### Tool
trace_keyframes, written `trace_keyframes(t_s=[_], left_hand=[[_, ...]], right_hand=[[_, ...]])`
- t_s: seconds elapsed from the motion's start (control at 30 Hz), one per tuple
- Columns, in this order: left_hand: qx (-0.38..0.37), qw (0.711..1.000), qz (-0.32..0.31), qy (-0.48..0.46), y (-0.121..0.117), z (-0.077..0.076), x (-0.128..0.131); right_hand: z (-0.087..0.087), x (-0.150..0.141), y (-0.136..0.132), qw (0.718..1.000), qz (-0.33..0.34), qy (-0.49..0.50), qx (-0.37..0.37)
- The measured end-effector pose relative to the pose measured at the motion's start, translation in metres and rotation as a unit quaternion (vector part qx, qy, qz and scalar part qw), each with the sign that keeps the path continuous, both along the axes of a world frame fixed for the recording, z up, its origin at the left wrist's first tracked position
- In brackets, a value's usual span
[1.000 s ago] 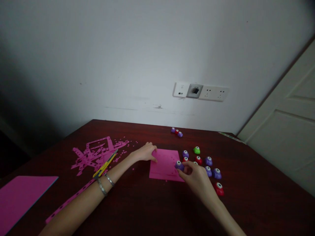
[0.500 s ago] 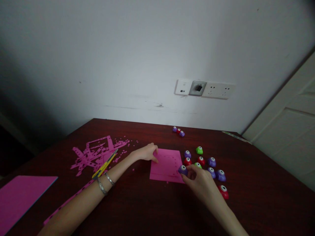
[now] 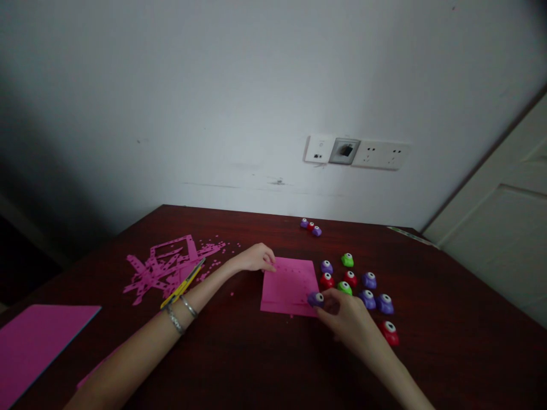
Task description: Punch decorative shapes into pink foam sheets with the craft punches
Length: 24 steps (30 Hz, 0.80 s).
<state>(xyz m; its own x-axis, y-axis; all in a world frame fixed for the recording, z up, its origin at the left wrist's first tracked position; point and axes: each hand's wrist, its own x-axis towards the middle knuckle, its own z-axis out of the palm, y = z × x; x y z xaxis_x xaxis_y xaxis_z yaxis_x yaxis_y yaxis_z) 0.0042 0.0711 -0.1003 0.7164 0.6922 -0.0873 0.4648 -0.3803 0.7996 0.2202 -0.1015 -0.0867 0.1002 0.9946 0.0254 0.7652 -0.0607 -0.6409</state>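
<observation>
A square pink paper sheet [image 3: 286,290] lies on the table with small punched marks along its edges. At its upper left corner is my left hand [image 3: 256,257], fingers closed on the paper's edge. My right hand [image 3: 348,313] grips a purple craft punch [image 3: 315,299] with a white button between thumb and fingers, at the sheet's lower right edge. Close to my right hand stand several more punches, among them a red punch [image 3: 327,280], a green punch [image 3: 345,288] and a purple punch [image 3: 385,304].
Cut pink scraps [image 3: 162,270] and tiny punched bits are heaped at the left. A yellow utility knife [image 3: 183,285] lies beside them, next to my left forearm. A larger pink sheet [image 3: 38,341] rests at the near left. Three small punches [image 3: 311,226] sit by the wall.
My left thumb has drawn in toward the fingers, closing at the paper's corner. The purple punch in my right hand has tilted and shifted slightly left over the sheet's edge.
</observation>
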Motion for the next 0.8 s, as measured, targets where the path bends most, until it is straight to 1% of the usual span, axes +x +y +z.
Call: trace_keyframes(t_s=[0.07,0.13,0.23,0.37,0.5,0.63,0.8], left_hand=[[-0.044,0.999,0.005,-0.026,0.002,0.001,-0.001],[-0.072,0.996,0.020,-0.047,0.004,0.004,-0.003],[-0.084,0.993,0.039,-0.070,0.004,0.010,-0.007],[-0.103,0.990,0.043,-0.087,0.004,0.015,-0.011],[-0.122,0.987,0.047,-0.094,0.005,0.012,-0.011],[-0.131,0.986,0.036,-0.100,0.005,0.006,-0.008],[-0.135,0.986,0.025,-0.095,0.001,0.005,-0.005]], right_hand=[[0.001,-0.001,-0.001,1.000,-0.007,0.003,-0.006],[0.002,-0.003,-0.001,1.000,-0.008,-0.003,-0.009],[0.003,-0.006,-0.001,1.000,-0.005,-0.024,-0.008],[0.003,-0.008,-0.001,0.998,-0.016,-0.061,0.009],[0.000,-0.009,-0.002,0.996,-0.028,-0.088,0.018],[-0.004,-0.008,-0.001,0.992,-0.039,-0.119,0.022],[-0.008,-0.006,-0.001,0.989,-0.040,-0.140,0.031]])
